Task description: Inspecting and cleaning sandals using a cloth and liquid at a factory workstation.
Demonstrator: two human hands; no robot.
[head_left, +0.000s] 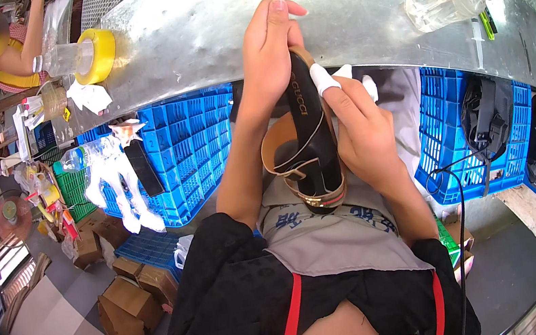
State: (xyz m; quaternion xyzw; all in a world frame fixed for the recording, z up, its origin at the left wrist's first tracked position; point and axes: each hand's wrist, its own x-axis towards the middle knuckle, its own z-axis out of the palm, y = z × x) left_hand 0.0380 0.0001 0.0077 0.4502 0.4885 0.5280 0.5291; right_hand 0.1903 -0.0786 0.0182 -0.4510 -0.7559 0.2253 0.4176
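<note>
A black sandal [307,121] with tan edging and curved straps is held in front of my apron, its strapped end toward my body. My left hand [271,43] is closed about the far end of the sandal, thumb on top. Along the sandal's right edge lies my right hand [363,123], its fingers bent against the side. White covers [324,79] wrap some of its fingertips. The underside of the sandal and part of the right fingers are hidden.
A metal worktable [193,27] spans the front. On it are a yellow tape roll [96,54], a clear jar [440,3] and white paper [88,97]. Blue crates [194,150] flank me; a black bag [483,116] hangs at the right one. A co-worker's arm [33,32] shows far left.
</note>
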